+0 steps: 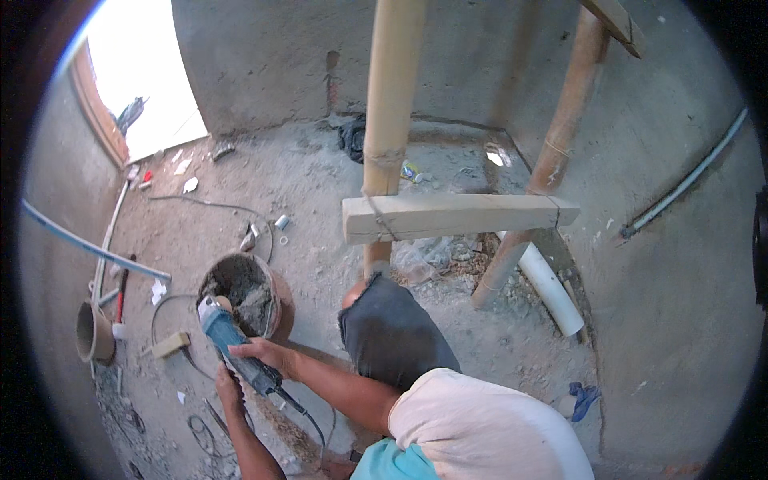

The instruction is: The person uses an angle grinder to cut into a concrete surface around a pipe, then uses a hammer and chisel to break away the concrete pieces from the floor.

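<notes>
A blue and black angle grinder (232,340) is held in both my hands, its head tilted up beside the rim of a bucket (284,308) with grey mortar (254,300) in it. My right hand (268,356) wraps the grinder's body from the right. Lower down, on its left side, my left hand (230,390) is closed on what looks like the side handle. A pale round disc (225,305) shows at the grinder's head, partly hidden. From the rear end a dark cord (302,408) runs down toward my feet.
Bamboo poles (392,96) with a wooden crosspiece (460,216) stand ahead. A white pipe (552,292) lies at right. On the left are a smaller bucket (96,332), a red-handled tool (122,296), a pale socket block (170,345) and loose cables. A bright doorway (148,72) opens at far left.
</notes>
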The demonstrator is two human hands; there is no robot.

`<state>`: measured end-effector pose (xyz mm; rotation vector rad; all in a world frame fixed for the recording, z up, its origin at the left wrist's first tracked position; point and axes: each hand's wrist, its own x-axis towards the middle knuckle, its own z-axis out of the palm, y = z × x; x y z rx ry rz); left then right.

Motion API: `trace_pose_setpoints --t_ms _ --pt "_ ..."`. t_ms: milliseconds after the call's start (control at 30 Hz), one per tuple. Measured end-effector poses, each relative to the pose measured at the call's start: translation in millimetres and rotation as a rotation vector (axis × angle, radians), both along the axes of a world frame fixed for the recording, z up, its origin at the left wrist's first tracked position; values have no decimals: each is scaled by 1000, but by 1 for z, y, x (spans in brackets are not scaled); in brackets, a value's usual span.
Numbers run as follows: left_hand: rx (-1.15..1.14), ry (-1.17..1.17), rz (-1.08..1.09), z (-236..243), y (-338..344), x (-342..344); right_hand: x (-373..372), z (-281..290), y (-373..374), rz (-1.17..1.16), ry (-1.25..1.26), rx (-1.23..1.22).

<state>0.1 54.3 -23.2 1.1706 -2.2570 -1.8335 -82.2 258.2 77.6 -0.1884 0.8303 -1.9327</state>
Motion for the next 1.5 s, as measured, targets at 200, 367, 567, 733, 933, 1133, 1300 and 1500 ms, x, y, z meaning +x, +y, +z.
trace_pose_setpoints --t_ms 200,367,567,733,933,1133,1300,1500 --pt "28 -7 -33 8 3 2 1 -8 -4 -53 1 -77" --pt "47 170 -50 0 -14 10 7 6 -8 -43 19 -81" --pt "207 154 -89 -6 -15 4 4 4 3 -108 38 -67" --pt "166 139 -178 -16 -36 10 10 44 25 -159 20 -73" --pt "131 63 -212 -11 -34 8 12 44 30 -199 19 -98" --pt "149 76 -213 -26 -50 7 7 19 25 -151 64 7" --pt "-30 -32 -119 23 -29 19 12 28 13 -144 74 -12" --pt "-101 -58 -95 25 6 11 7 17 14 -184 2 -29"
